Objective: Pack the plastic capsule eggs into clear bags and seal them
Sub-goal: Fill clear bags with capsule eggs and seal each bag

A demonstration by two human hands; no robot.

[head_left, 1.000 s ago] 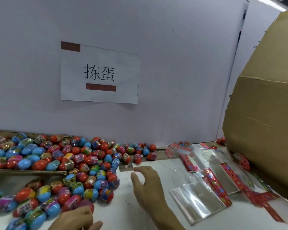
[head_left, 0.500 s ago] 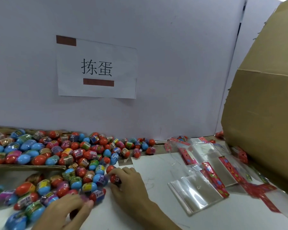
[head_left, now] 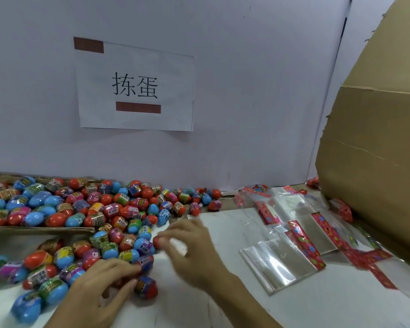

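A big pile of plastic capsule eggs (head_left: 85, 216) in red, blue and purple covers the left of the white table (head_left: 329, 301). My right hand (head_left: 194, 247) is closed on a red egg (head_left: 158, 242) at the pile's right edge. My left hand (head_left: 102, 287) rests on the near eggs, fingers curled over a red and purple egg (head_left: 147, 286); whether it grips that egg is unclear. Clear bags (head_left: 279, 263) with red patterned header strips lie flat to the right of my hands.
A flat cardboard sheet (head_left: 40, 230) carries the far part of the pile. A large brown cardboard box (head_left: 376, 162) stands at the right edge. A white partition wall with a paper sign (head_left: 135, 86) closes the back.
My right hand went left from open table into the pile and closed on a red egg. My left hand slid forward over the near eggs.
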